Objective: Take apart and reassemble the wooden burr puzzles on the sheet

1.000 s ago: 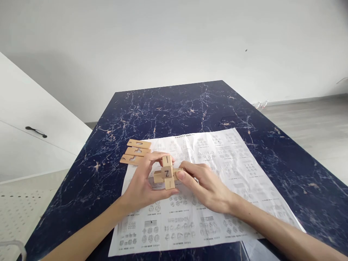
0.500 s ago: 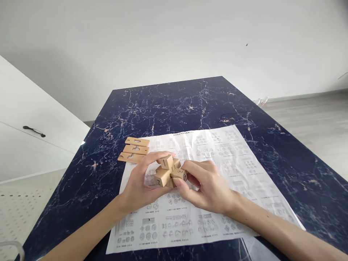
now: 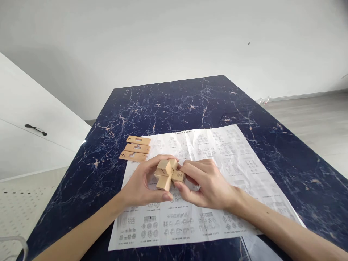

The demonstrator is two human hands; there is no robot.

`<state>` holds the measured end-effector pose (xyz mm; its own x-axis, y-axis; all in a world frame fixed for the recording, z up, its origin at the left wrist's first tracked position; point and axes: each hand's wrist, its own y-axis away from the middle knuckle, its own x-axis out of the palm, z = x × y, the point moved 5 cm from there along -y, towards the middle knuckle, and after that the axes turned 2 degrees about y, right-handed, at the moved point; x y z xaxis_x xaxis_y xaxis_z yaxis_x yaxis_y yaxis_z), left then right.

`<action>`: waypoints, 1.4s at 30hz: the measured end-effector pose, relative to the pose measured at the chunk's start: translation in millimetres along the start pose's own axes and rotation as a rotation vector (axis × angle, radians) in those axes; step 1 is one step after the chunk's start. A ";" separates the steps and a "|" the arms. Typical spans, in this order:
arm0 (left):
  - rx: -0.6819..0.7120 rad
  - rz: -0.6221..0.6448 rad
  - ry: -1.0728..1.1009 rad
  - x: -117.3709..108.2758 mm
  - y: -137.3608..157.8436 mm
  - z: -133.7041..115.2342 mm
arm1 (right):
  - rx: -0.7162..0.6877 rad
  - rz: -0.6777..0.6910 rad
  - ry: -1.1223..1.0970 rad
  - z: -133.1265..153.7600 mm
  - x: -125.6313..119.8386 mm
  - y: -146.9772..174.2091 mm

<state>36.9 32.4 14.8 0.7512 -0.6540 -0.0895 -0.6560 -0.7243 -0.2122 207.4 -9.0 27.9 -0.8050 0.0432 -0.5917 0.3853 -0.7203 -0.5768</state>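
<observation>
A wooden burr puzzle (image 3: pixel 164 178) of crossed, numbered blocks is held between my two hands above the printed sheet. My left hand (image 3: pixel 144 183) cups it from the left, fingers curled behind and thumb stretched along the near side. On the other side my right hand (image 3: pixel 208 183) pinches the end of the block marked 3 between thumb and fingers. The fingertips behind the puzzle are partly hidden. Three flat wooden pieces with cut-out slots (image 3: pixel 136 147) lie beyond my left hand, numbered and set in a row, partly on the sheet.
The creased paper sheet (image 3: pixel 179 232) with printed diagrams covers the near middle of the dark blue marbled table (image 3: pixel 168 105). A white cabinet with a black handle (image 3: pixel 36 129) stands at the left, and a white wall rises behind the table.
The puzzle has tipped in my hands, so the block marked 2 no longer shows its end number. My left thumb has shifted nearer to me, out from under the blocks.
</observation>
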 end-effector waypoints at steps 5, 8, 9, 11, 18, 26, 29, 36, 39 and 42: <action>0.001 -0.013 0.015 2.6 -0.3 0.0 | 0.002 -0.027 0.010 1.4 -1.6 -1.0; -0.006 0.000 0.044 4.3 0.4 -0.1 | 0.003 -0.032 0.005 2.0 -1.6 -1.2; -0.012 0.006 0.052 4.6 0.7 0.2 | 0.006 -0.034 0.004 2.1 -1.4 -1.0; -0.025 0.011 0.059 4.7 1.2 0.8 | 0.010 -0.039 0.004 2.5 -0.5 -0.3; -0.037 0.031 0.056 5.0 0.9 0.4 | 0.014 -0.077 -0.010 5.1 3.9 2.8; -0.036 0.019 0.023 3.5 -0.9 -0.8 | 0.022 -0.056 -0.010 2.5 5.0 4.5; -0.059 0.028 0.033 4.1 -0.2 1.0 | 0.033 -0.069 -0.035 2.4 3.9 3.5; -0.105 0.036 0.034 3.7 1.6 3.4 | 0.024 -0.104 -0.007 4.8 2.6 0.6; -0.110 0.039 0.047 6.1 1.6 2.3 | 0.011 -0.097 -0.004 4.3 3.2 1.6; -0.108 0.051 0.042 4.9 1.3 2.7 | -0.012 -0.084 -0.017 4.2 2.3 3.0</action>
<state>39.9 28.9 11.5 0.7146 -0.6972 -0.0565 -0.6988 -0.7080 -0.1019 204.8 -13.9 27.3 -0.8419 0.0915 -0.5318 0.3215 -0.7064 -0.6306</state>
